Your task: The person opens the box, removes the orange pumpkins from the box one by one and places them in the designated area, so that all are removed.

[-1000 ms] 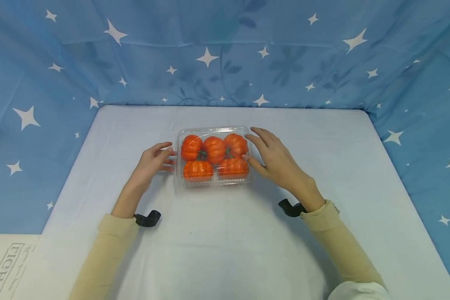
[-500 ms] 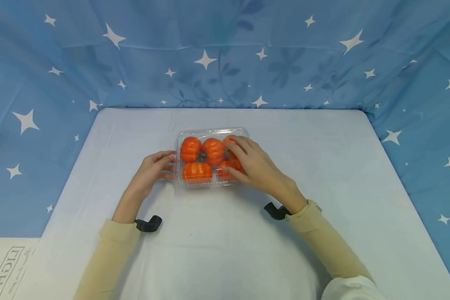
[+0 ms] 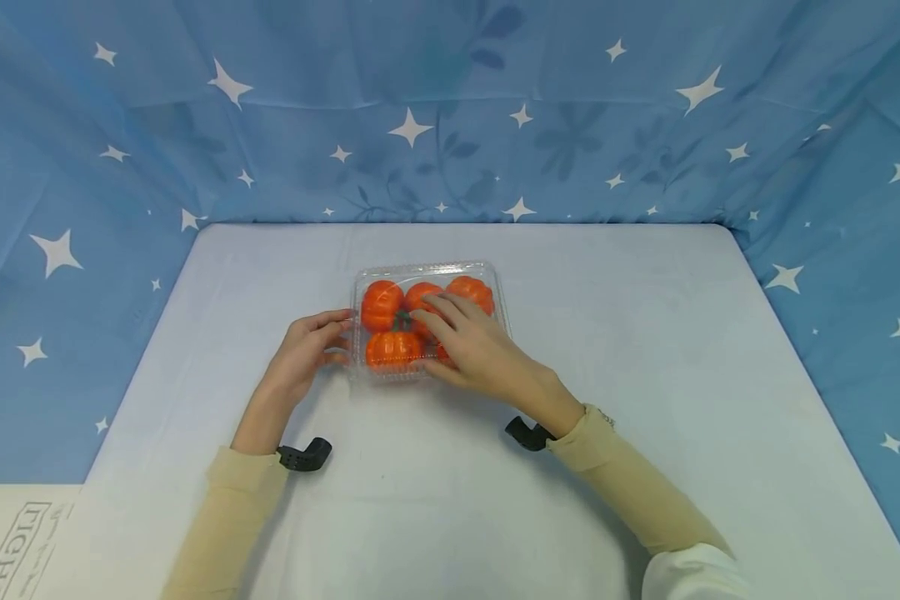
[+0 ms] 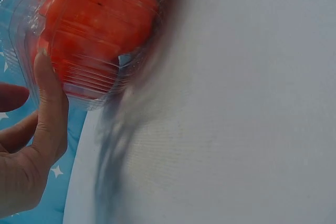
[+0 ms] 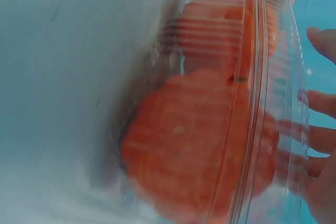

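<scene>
A clear plastic clamshell box [image 3: 504, 312] with its lid down sits on the white table, holding several small orange pumpkins [image 3: 382, 307] with green stems. At its left side is my left hand [image 3: 300, 354], thumb against the box wall in the left wrist view and the other fingers apart. My right hand [image 3: 487, 354] is over the right half of the lid, fingers spread and slightly bent, hiding part of the pumpkins beneath. In the right wrist view its fingers [image 5: 323, 139] are close above the lid; I cannot tell whether they touch it.
A blue star-patterned curtain [image 3: 300, 125] surrounds the back and sides of the white-covered table [image 3: 450, 500]. A pale panel with printed letters [image 3: 15, 542] is at the lower left. Black wrist cameras [image 3: 306, 455] stick out from both wrists.
My right hand has moved left from the box's right edge to over its lid. My left hand stays at the left side, now against the box. The box itself has hardly moved.
</scene>
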`<state>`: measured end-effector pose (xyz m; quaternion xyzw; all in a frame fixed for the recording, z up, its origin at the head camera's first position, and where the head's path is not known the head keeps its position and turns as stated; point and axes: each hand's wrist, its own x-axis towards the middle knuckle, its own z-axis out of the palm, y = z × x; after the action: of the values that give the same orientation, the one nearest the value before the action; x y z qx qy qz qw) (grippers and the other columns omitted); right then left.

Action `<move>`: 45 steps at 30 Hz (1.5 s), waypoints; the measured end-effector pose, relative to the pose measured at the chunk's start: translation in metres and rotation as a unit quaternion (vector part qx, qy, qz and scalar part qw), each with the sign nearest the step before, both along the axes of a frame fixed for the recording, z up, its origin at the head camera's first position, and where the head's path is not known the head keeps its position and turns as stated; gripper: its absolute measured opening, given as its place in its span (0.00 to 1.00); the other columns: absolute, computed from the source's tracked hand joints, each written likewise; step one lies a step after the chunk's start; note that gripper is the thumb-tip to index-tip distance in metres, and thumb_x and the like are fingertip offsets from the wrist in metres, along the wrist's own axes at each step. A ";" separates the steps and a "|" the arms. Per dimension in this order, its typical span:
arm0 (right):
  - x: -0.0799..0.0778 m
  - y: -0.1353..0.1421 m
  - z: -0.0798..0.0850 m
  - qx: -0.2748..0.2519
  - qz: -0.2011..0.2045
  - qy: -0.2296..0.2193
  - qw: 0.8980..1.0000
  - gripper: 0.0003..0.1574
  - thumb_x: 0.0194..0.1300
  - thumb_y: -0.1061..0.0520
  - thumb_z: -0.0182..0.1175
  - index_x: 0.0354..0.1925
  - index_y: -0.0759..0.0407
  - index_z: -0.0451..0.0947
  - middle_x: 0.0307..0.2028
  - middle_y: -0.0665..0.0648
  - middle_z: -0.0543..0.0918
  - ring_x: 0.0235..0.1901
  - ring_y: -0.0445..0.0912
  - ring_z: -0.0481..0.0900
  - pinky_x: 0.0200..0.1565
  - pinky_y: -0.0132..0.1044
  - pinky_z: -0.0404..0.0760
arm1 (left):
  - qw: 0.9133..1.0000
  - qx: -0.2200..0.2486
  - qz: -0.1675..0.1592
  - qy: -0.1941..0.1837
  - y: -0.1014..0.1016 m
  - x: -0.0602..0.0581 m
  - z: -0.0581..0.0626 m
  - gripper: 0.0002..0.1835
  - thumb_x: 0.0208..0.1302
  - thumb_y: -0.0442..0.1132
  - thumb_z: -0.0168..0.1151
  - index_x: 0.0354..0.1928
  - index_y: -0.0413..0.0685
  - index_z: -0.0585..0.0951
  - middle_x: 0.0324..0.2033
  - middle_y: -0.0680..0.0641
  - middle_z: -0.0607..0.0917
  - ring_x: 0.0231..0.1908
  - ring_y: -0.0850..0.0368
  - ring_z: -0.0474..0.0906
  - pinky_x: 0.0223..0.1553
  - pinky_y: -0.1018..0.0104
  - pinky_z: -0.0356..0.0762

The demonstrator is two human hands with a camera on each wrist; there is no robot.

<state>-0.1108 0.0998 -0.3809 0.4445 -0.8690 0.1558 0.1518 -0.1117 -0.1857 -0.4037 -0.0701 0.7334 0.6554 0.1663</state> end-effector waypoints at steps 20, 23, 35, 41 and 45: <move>0.012 -0.045 -0.004 0.035 0.004 -0.007 0.999 0.40 0.69 0.38 0.66 0.66 0.60 0.72 0.65 0.64 0.77 0.68 0.62 0.72 0.71 0.53 0.72 | 0.999 0.018 -0.029 -0.014 -0.006 -0.010 0.001 0.27 0.80 0.39 0.52 0.74 0.33 0.67 0.62 0.44 0.73 0.46 0.59 0.74 0.44 0.72 0.82; 0.012 -0.050 -0.006 0.048 -0.002 -0.004 0.999 0.40 0.69 0.37 0.65 0.67 0.60 0.71 0.65 0.65 0.76 0.68 0.63 0.71 0.71 0.53 0.72 | 0.999 0.025 -0.034 -0.018 -0.007 -0.013 0.001 0.27 0.79 0.39 0.52 0.73 0.32 0.67 0.58 0.47 0.75 0.45 0.59 0.75 0.43 0.71 0.83; 0.013 -0.060 -0.014 0.070 -0.031 0.023 0.997 0.37 0.70 0.41 0.66 0.67 0.60 0.73 0.68 0.65 0.74 0.68 0.65 0.71 0.72 0.55 0.70 | 0.999 0.034 -0.032 -0.016 -0.009 -0.024 -0.008 0.28 0.79 0.41 0.54 0.74 0.34 0.66 0.59 0.51 0.75 0.47 0.59 0.75 0.44 0.71 0.81; 0.016 -0.062 -0.017 0.076 -0.034 0.058 0.995 0.32 0.71 0.45 0.64 0.65 0.62 0.74 0.67 0.65 0.76 0.67 0.67 0.73 0.70 0.56 0.72 | 0.999 0.035 -0.020 -0.013 -0.008 -0.023 -0.012 0.29 0.78 0.40 0.56 0.74 0.34 0.67 0.55 0.53 0.77 0.46 0.61 0.75 0.44 0.72 0.81; 0.018 -0.062 -0.019 0.081 -0.036 0.072 0.993 0.31 0.68 0.49 0.63 0.64 0.63 0.74 0.67 0.66 0.76 0.68 0.68 0.73 0.70 0.57 0.71 | 0.999 0.032 -0.010 -0.009 -0.006 -0.023 -0.013 0.27 0.78 0.39 0.55 0.73 0.35 0.68 0.50 0.55 0.80 0.45 0.62 0.75 0.43 0.71 0.81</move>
<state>-0.0931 0.0373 -0.4001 0.4341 -0.8808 0.0471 0.1833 -0.1343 -0.1918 -0.4165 -0.0628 0.7114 0.6760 0.1815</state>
